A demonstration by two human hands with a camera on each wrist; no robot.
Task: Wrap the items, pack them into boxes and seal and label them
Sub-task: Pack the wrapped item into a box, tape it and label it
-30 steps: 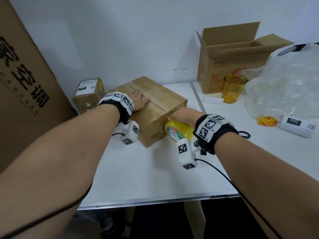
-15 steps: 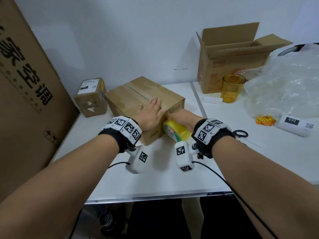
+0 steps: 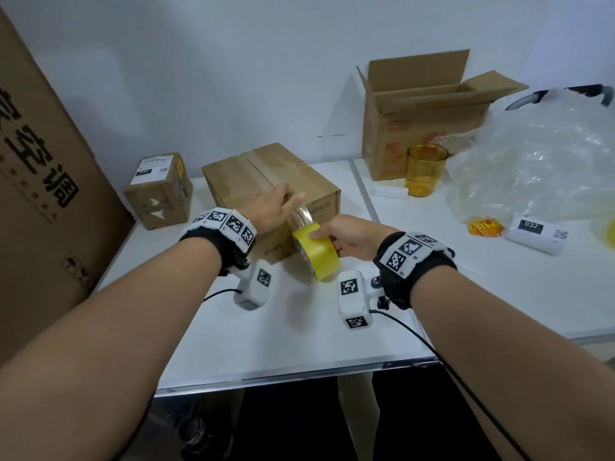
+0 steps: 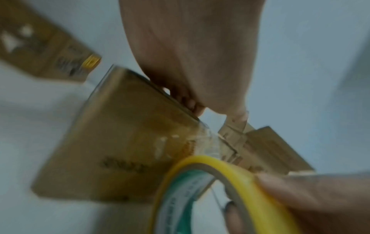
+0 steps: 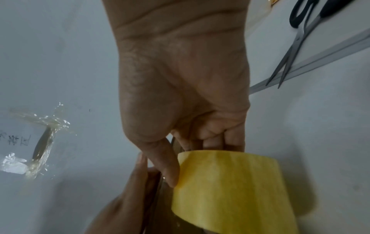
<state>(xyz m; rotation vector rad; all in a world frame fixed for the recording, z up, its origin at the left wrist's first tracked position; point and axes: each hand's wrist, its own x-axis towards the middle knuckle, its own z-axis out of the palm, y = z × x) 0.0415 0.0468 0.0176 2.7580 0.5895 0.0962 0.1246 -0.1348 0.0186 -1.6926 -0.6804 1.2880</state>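
- Left wrist view blurred; print on closed box unreadable. Scissors cut off at frame edge.
- Left hand: fingers roughly straight, lying on the box's near top edge at the pulled-out tape strip; grip on strip not discernible.
- Right hand: fingers curled round yellow tape roll, held just in front of box.
- White table, white wall behind.
- Counted: four cardboard boxes – one closed, one small labelled, one open, one large at left; one amber cup; one plastic wrap heap.

A closed brown cardboard box sits on the tabletop; at its five o'clock corner, a yellow tape roll trails clear tape.
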